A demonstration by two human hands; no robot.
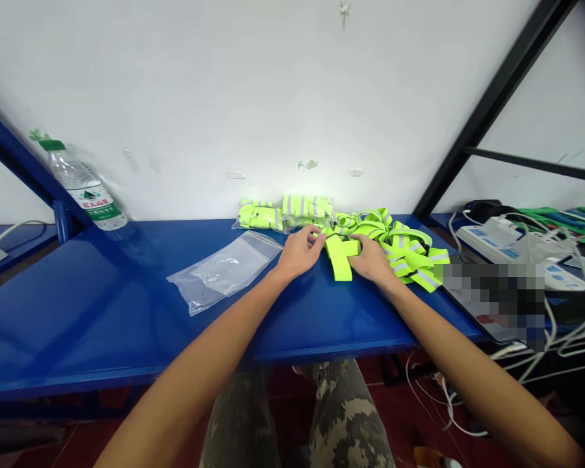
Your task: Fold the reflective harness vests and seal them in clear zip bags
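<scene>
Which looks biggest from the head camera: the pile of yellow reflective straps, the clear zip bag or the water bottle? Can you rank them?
1. Pile of neon-yellow reflective straps
2. Clear zip bag
3. Plastic water bottle

The bottle stands farther away, so its true size is unsure.

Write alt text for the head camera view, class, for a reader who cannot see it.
The left hand and right hand grip a fluorescent yellow reflective strap beside a tangled pile of matching straps on a blue table. A flat clear zip bag lies left of the hands, near bagged straps.
</scene>
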